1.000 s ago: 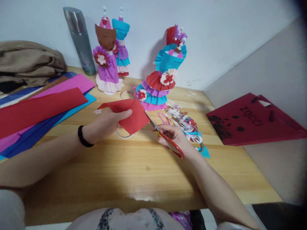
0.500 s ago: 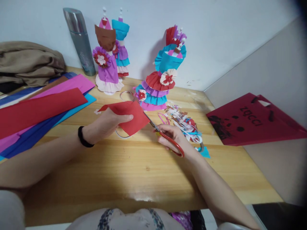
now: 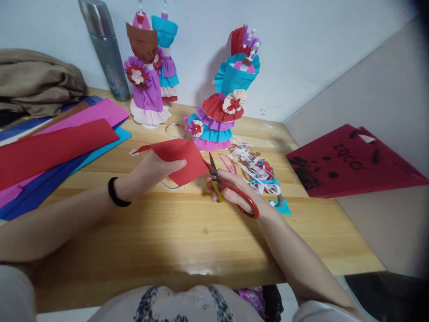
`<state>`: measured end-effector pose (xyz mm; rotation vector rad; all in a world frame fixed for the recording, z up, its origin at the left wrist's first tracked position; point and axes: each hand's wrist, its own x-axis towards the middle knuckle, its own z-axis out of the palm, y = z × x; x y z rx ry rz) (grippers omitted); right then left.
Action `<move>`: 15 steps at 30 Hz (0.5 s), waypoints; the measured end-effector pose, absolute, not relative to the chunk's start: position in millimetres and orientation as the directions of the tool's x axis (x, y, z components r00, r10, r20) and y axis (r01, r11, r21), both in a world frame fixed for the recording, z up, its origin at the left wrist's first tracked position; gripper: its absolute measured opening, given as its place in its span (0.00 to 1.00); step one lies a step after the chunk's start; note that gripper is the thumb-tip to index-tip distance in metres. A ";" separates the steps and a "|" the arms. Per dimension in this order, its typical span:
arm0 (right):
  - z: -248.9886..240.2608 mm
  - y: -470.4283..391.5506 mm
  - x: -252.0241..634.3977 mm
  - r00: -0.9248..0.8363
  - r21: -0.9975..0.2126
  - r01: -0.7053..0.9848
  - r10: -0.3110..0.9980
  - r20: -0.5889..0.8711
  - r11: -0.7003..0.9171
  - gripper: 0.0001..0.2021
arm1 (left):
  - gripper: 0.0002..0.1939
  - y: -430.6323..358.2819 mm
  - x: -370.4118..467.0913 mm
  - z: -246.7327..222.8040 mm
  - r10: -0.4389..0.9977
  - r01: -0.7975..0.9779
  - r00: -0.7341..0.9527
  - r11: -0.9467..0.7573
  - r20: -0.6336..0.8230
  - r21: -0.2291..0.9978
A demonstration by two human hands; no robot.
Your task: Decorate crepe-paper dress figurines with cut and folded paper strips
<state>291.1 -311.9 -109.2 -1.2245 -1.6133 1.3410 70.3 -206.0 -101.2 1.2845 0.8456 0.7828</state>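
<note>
A piece of red paper (image 3: 191,163) is pinched in my left hand (image 3: 150,172), the thumb lying on top of it. My right hand (image 3: 231,190) is closed around the scissors (image 3: 241,197), which have red and yellow-green handles. Their blades stand apart at the right edge of the red paper. Under the paper, part of a thin round band shows. Behind my hands are several small figures in crepe paper dresses, such as a purple and brown one (image 3: 149,94) and a layered one (image 3: 221,107).
Coloured paper sheets (image 3: 60,147) lie at the left, near a brown cloth (image 3: 40,82) and a flask (image 3: 109,62). Paper scraps (image 3: 254,165) are heaped at the right, beside a dark red paper bag (image 3: 355,165). A thin ring (image 3: 175,130) lies behind the red paper.
The scissor blades have opened at the paper's edge, with the yellow-green handle now apart from the red one. The whole view has shifted slightly. My left hand keeps its hold.
</note>
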 end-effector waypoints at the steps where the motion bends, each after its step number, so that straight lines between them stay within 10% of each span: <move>1: -108.0 -312.3 290.9 -0.309 -0.973 0.230 0.949 -0.062 0.011 0.32 | 0.19 -206.4 70.5 -100.1 0.877 -0.009 0.470 0.114 -0.096 0.993; 15: -104.7 -312.4 285.2 -0.320 -0.924 0.366 0.947 -0.018 0.106 0.28 | 0.20 -216.6 71.1 -86.7 0.866 0.209 0.494 -0.036 -0.074 0.977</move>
